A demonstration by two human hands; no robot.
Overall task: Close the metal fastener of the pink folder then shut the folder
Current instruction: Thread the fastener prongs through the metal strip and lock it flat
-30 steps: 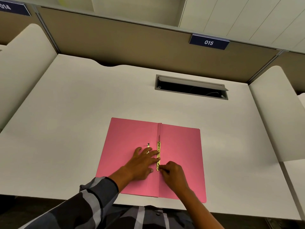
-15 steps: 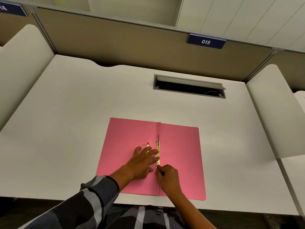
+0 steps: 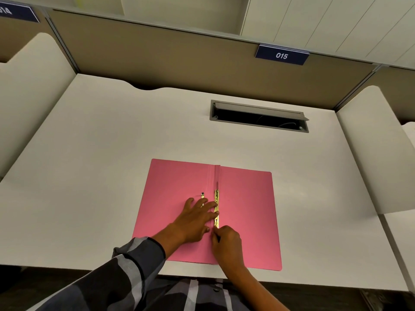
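A white desk (image 3: 94, 153) sits in a study carrel — beige partition (image 3: 157, 52) behind, sign (image 3: 281, 55) reading 015, an open cable tray (image 3: 258, 116) set into the top.

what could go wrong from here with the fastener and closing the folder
1. The right hand pinches at the near end of the gold metal fastener strip; its thin edge might nick a fingertip or slip loose.
2. The left hand lies flat on the left flap of the open pink card folder; folding that flap over may be blocked unless it lifts off first.
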